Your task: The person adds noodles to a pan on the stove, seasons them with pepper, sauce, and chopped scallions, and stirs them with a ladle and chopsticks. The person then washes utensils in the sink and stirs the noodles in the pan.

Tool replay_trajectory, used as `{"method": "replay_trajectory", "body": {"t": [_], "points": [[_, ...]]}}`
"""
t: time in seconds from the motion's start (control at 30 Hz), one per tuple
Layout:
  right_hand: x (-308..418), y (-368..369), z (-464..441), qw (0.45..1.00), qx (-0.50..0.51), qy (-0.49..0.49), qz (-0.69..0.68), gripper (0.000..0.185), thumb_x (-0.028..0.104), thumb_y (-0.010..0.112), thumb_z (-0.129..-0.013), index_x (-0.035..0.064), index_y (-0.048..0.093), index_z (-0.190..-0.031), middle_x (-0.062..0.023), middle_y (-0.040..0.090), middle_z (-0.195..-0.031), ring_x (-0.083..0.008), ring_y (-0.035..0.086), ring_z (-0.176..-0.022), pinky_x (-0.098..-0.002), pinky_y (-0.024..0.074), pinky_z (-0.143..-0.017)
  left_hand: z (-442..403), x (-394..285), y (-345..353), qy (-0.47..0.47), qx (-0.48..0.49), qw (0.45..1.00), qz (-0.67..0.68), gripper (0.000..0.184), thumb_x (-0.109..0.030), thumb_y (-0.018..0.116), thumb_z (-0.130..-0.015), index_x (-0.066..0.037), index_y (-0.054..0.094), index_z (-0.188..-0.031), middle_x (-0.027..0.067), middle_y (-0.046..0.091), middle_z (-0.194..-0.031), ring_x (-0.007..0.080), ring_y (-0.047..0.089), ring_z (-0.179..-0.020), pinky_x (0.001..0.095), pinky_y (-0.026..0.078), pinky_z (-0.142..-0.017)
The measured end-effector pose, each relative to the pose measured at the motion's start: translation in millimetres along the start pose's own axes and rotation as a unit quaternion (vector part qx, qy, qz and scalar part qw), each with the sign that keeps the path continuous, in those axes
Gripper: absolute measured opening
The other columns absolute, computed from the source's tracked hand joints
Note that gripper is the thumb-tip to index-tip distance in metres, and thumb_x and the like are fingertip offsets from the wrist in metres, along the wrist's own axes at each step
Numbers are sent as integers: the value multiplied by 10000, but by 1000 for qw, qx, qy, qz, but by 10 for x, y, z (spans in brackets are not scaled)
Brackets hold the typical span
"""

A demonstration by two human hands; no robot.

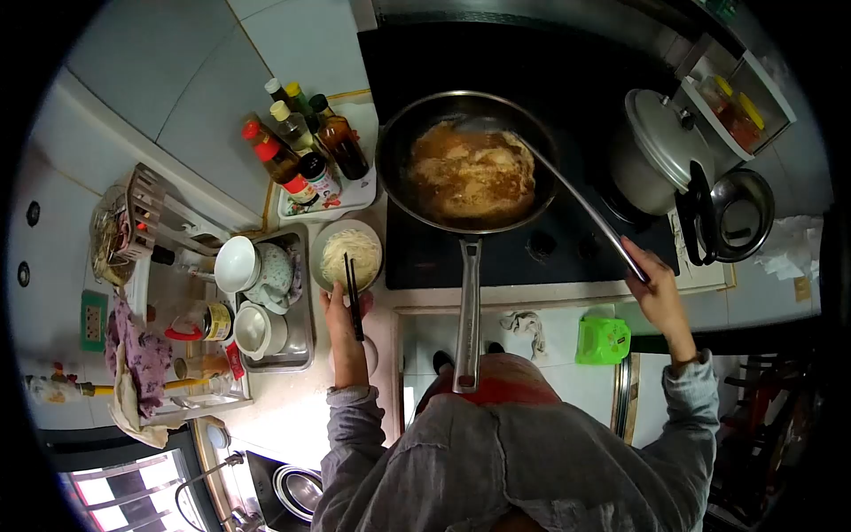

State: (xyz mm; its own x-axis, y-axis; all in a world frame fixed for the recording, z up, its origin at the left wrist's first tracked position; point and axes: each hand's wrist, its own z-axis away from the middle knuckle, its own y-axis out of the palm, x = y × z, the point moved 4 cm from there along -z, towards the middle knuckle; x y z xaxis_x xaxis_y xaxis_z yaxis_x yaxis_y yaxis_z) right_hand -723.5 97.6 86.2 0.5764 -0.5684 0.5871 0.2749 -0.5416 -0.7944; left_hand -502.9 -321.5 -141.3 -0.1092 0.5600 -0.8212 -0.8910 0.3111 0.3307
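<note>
My right hand (654, 288) is closed around the long metal handle of a cooking utensil (581, 199), whose working end is hidden in the pan. The frying pan (470, 350) sits on the cooktop with its handle towards me. Inside it is brown, bubbling liquid (470, 173) with paler lumps. My left hand (344, 324) is at the near rim of a bowl (377, 275), with dark chopsticks (354, 288) in its fingers. Their tips lie over the pale noodle-like strands (350, 250) in the bowl. Whether the fingers also grip the bowl is unclear.
A tray (355, 197) of sauce bottles stands behind the bowl. Left of it, a metal tray (306, 341) carries white bowls (238, 264). A pressure cooker (651, 151) stands right of the pan, near a metal bowl (743, 213). The sink (261, 483) is lower left.
</note>
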Motion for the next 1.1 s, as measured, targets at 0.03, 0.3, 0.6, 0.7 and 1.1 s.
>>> {"method": "replay_trajectory", "body": {"t": [0.03,0.3,0.6,0.7,1.1], "points": [[-35,83,-66,999,-7,9,-38,589,-99,529,-678,84,488,-1236,-164,576,-986,-221,543,-797,-248,413,-759,-8,-20,28,5,5,1000,-13,357,-249,452,-899,-64,367,-1192,184,539,-988,296,613,-673,344,540,-575],[-171,501,-383,999,-9,-16,-50,535,-53,565,-725,79,478,-1236,-233,546,-1097,-365,554,-981,-329,440,-824,-88,-91,68,41,85,995,42,484,-46,441,-777,-59,326,-1247,195,545,-986,294,608,-781,364,535,-600],[-47,649,-346,970,71,-72,223,611,91,606,-752,108,366,-1314,-243,539,-1012,-366,592,-681,-419,493,-573,275,-340,261,41,51,996,63,527,-18,459,-703,-84,323,-1208,197,511,-1073,335,591,-877,424,561,-664],[313,516,-453,957,61,-158,235,477,172,634,-750,44,492,-1187,-188,560,-1006,-314,589,-728,-390,492,-601,386,-438,218,4,35,996,81,583,8,448,-687,-166,291,-1222,204,506,-1094,339,604,-862,450,566,-651],[2175,1165,-463,799,-21,-601,-19,387,113,549,-704,25,491,-1076,-116,487,-947,-228,511,-864,-326,483,-642,1269,-1027,942,57,158,986,12,540,3,453,-702,-110,367,-1223,105,517,-1086,236,548,-945,362,491,-769]]}}
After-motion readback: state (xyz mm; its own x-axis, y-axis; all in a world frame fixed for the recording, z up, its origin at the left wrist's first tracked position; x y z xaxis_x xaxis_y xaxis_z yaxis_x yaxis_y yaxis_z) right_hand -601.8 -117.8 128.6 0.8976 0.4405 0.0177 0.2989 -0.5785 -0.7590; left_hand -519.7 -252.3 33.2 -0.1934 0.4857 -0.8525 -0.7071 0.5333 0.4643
